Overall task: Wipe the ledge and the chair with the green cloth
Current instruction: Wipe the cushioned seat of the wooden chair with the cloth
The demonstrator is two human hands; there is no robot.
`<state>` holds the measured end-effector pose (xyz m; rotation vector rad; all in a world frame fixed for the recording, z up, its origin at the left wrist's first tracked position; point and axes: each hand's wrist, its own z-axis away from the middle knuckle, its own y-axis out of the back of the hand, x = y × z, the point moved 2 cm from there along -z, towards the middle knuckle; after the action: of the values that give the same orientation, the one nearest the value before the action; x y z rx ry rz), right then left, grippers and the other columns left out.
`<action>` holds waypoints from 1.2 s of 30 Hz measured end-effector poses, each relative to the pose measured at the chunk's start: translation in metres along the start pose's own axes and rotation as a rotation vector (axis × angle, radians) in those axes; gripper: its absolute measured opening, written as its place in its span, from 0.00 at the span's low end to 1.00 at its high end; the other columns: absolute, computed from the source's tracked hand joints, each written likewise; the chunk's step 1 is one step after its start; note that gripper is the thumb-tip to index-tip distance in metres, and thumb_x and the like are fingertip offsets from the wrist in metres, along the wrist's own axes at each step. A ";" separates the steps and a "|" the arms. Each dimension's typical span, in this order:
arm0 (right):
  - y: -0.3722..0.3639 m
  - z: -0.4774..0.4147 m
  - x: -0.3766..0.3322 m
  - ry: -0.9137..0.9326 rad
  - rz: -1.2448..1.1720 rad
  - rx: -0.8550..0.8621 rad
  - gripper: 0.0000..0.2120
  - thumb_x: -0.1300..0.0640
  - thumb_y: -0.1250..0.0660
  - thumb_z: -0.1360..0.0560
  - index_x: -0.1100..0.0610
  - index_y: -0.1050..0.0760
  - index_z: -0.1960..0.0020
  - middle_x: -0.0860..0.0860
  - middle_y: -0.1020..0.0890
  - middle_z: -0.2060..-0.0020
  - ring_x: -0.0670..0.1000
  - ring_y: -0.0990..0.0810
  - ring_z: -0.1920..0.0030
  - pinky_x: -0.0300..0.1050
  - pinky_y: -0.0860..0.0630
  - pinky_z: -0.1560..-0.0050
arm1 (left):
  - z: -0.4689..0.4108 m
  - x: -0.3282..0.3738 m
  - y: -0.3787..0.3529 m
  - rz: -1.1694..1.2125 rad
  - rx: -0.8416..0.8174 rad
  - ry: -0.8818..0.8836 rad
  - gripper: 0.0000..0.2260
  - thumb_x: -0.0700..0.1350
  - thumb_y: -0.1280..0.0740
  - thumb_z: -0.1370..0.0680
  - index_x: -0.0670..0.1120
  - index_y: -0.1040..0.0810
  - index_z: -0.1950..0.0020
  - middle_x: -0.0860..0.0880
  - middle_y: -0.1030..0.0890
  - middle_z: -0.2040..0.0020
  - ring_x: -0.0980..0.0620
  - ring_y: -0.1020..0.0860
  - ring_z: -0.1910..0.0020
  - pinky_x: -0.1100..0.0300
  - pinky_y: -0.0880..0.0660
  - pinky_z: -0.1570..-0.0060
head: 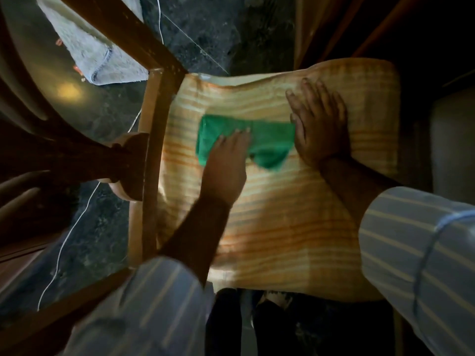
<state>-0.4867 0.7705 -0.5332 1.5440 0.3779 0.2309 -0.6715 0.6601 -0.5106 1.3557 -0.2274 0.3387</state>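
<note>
A green cloth (270,140) lies crumpled on the chair's striped orange-and-cream seat cushion (282,227). My left hand (226,170) presses flat on the cloth's left half, fingers together and pointing away from me. My right hand (321,124) rests flat on the cushion with fingers spread, its thumb edge touching the cloth's right end. The chair's wooden frame (151,155) runs along the cushion's left side. No ledge can be made out in this view.
A dark carved wooden armrest (123,165) juts out left of the seat. On the dark floor lie a grey rug (102,55) and a thin white cord (66,240). My feet (272,304) stand just under the cushion's near edge. The right side is dark.
</note>
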 end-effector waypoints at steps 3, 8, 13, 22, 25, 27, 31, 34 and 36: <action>0.000 0.000 0.001 -0.009 -0.022 0.029 0.25 0.45 0.49 0.14 0.41 0.40 0.17 0.49 0.38 0.15 0.56 0.40 0.15 0.60 0.45 0.17 | 0.106 0.012 -0.019 0.057 -0.119 -0.119 0.25 0.34 0.33 0.28 0.40 0.25 0.30 0.42 0.27 0.27 0.41 0.29 0.28 0.44 0.37 0.26; -0.002 0.000 0.001 -0.013 -0.033 0.020 0.26 0.44 0.49 0.14 0.41 0.40 0.16 0.49 0.39 0.15 0.56 0.40 0.15 0.60 0.46 0.17 | 0.227 0.015 -0.025 0.207 -0.188 -0.226 0.18 0.38 0.41 0.26 0.42 0.16 0.42 0.47 0.22 0.34 0.43 0.19 0.38 0.47 0.29 0.37; 0.001 0.000 0.000 -0.007 -0.048 -0.007 0.26 0.44 0.50 0.14 0.41 0.41 0.16 0.49 0.41 0.14 0.55 0.42 0.15 0.60 0.47 0.17 | 0.165 -0.003 0.029 0.610 -0.088 0.204 0.24 0.38 0.38 0.23 0.63 0.27 0.33 0.63 0.20 0.40 0.64 0.20 0.42 0.71 0.25 0.44; 0.003 0.000 0.000 -0.009 -0.024 -0.004 0.26 0.45 0.50 0.14 0.41 0.40 0.17 0.48 0.41 0.15 0.54 0.42 0.15 0.59 0.46 0.17 | -0.046 -0.018 0.063 0.149 0.237 -0.047 0.19 0.33 0.42 0.19 0.41 0.27 0.29 0.41 0.24 0.30 0.44 0.28 0.29 0.53 0.36 0.26; 0.001 0.000 0.001 -0.017 -0.025 -0.012 0.26 0.45 0.50 0.14 0.41 0.41 0.16 0.48 0.41 0.15 0.54 0.42 0.14 0.59 0.46 0.17 | -0.039 -0.012 0.018 -0.016 -0.039 -0.037 0.26 0.31 0.44 0.21 0.45 0.33 0.23 0.45 0.32 0.23 0.46 0.36 0.23 0.52 0.46 0.23; 0.000 0.000 0.001 -0.014 -0.021 -0.009 0.26 0.45 0.50 0.14 0.41 0.41 0.16 0.48 0.40 0.15 0.54 0.42 0.15 0.59 0.46 0.17 | -0.013 -0.007 0.001 -0.038 -0.048 -0.027 0.28 0.31 0.44 0.23 0.45 0.32 0.24 0.46 0.32 0.23 0.45 0.36 0.23 0.49 0.45 0.23; -0.002 0.000 0.002 -0.002 -0.023 0.018 0.25 0.45 0.50 0.14 0.41 0.40 0.17 0.49 0.39 0.15 0.55 0.41 0.15 0.58 0.46 0.18 | 0.059 0.001 -0.018 0.009 -0.013 -0.065 0.27 0.36 0.45 0.27 0.41 0.26 0.28 0.43 0.27 0.27 0.41 0.29 0.28 0.42 0.36 0.27; 0.001 0.001 0.001 -0.002 -0.035 -0.001 0.26 0.45 0.49 0.14 0.41 0.39 0.17 0.49 0.38 0.15 0.55 0.40 0.15 0.58 0.46 0.18 | 0.088 0.005 -0.025 -0.017 -0.067 -0.098 0.24 0.43 0.45 0.22 0.42 0.29 0.26 0.44 0.31 0.24 0.42 0.33 0.25 0.41 0.38 0.26; 0.006 0.001 -0.001 -0.002 -0.040 -0.042 0.26 0.45 0.49 0.14 0.42 0.39 0.17 0.49 0.39 0.15 0.55 0.40 0.15 0.58 0.46 0.18 | 0.090 0.004 -0.021 -0.010 -0.063 -0.100 0.24 0.53 0.43 0.17 0.44 0.32 0.24 0.46 0.35 0.22 0.45 0.38 0.22 0.45 0.43 0.24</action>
<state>-0.4865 0.7698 -0.5268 1.4936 0.4003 0.2050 -0.6568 0.5689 -0.5103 1.3123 -0.3124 0.2533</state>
